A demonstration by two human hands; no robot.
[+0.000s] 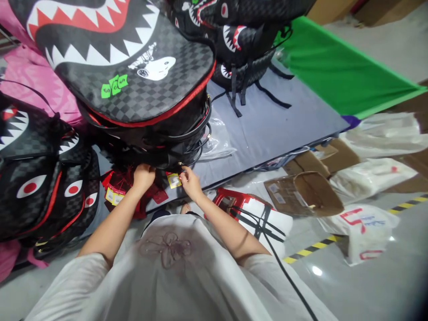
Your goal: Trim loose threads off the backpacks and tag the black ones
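Note:
A stack of black checkered backpacks [187, 67] with a shark-mouth print and red trim stands in front of me. My left hand [144, 177] is closed at the lower front edge of the stack, on the dark fabric of the lowest bag [163, 161]; its fingertips are partly hidden. To its right, my right hand [190, 183] pinches the same bag's edge, close to a small gold-coloured metal piece [181, 164]. A yellow-edged tag [174, 180] lies between the hands, right beside the right fingers. Red tags with yellow labels [114, 196] lie in a heap left of my left hand.
More black shark-print backpacks [50, 178] and pink bags [40, 80] crowd the left. Further bags [244, 49] stand at the back of the grey table [287, 116]. A green cloth [341, 71] hangs beyond. A red stool [230, 196], cartons [307, 191] and plastic bags [364, 227] are on the right.

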